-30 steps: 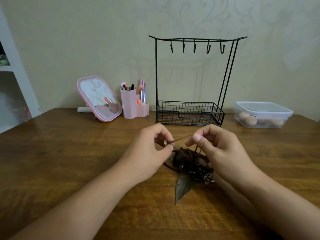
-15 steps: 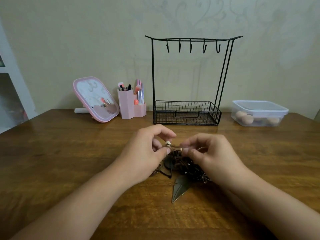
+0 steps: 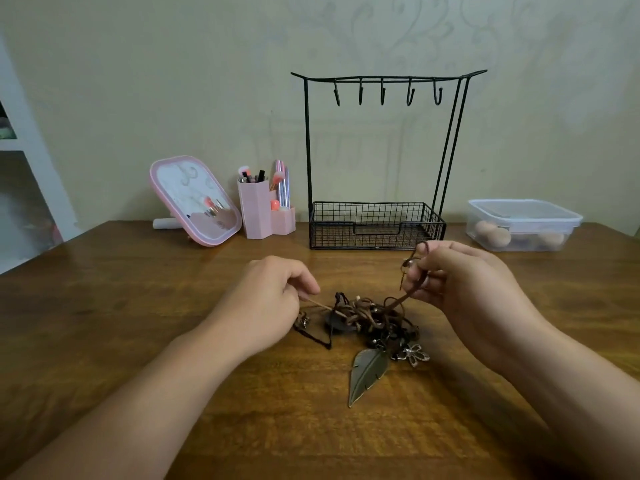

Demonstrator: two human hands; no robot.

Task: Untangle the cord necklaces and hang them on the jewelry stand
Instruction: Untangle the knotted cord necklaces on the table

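Cords [image 3: 370,317] lie in a brown tangle on the wooden table [image 3: 104,306], between the two hands and well in front of the jewelry stand [image 3: 388,81]. We note the left hand [image 3: 266,303] with fingers curled, thumb and forefinger pinching a pale strand that runs taut into the heap. We note the right hand [image 3: 460,282] raised slightly above the table, fingers curled round a flat brown cord end that rises from the pile; a small bead or knot shows at its fingertips. We record a leaf pendant [image 3: 367,372] lying flat at the near edge of the tangle, a flower-shaped charm [image 3: 414,355] just beside it, and a dark round pendant [image 3: 337,322] partly under the strands. We find all five hooks on the stand's top bar bare, and its wire basket [image 3: 377,225] sits directly behind the hands. We list a pink mirror [image 3: 195,199] and a pink brush holder [image 3: 258,209] to the stand's left, and a lidded clear container [image 3: 523,223] holding rounded beige items to its right. We see the right hand overlapping the basket's front right corner.
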